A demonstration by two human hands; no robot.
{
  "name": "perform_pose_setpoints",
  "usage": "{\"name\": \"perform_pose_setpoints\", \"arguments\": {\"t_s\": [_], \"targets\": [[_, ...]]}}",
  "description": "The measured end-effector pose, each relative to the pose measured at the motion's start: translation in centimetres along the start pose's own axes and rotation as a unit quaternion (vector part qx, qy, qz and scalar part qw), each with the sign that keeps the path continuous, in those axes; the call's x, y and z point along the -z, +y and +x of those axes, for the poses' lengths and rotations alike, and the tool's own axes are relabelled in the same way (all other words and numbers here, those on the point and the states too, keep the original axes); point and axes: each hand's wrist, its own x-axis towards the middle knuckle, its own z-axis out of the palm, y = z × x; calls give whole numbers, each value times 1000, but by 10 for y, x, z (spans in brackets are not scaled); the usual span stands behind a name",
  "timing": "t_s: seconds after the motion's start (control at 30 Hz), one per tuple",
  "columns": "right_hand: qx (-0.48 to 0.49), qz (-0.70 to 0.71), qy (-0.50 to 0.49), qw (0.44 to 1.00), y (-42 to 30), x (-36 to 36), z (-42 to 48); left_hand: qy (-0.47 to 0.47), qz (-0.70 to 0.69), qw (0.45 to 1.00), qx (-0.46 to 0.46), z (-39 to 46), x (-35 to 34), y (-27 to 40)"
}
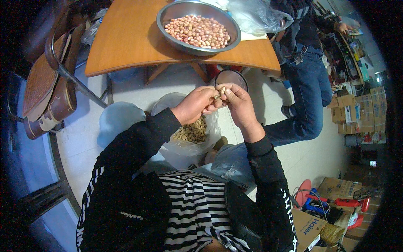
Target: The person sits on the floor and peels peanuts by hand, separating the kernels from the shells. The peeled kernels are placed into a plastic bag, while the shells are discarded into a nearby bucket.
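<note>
My left hand (196, 104) and my right hand (239, 102) meet in front of me, fingertips pinched on a peanut in its shell (222, 90). The fingers partly cover it, so I cannot tell how far the shell is split. Under my left hand, a clear plastic bag (212, 129) on the floor side holds many unshelled peanuts (192, 130). Beyond my hands, a steel bowl (198, 50) full of pink shelled peanut kernels (198, 31) rests on the wooden table. Just behind my right fingers is a round dark-rimmed bin (233, 78), partly hidden.
The wooden table (126, 41) has a plastic bag (255, 15) at its right. A chair (50, 78) stands left, a pale blue stool (121, 119) nearer me. Another person in jeans (307, 97) is at the right. Cardboard boxes (362, 110) and a red pump (346, 201) lie further right.
</note>
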Motion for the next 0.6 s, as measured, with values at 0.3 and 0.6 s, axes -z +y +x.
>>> {"name": "perform_pose_setpoints", "arguments": {"t_s": [0.3,0.6], "targets": [[23,-12,24,999,3,-6,1,81,50,995,-12,2,5,-8],[58,-143,55,986,4,-3,2,76,27,997,-6,3,8,-11]]}}
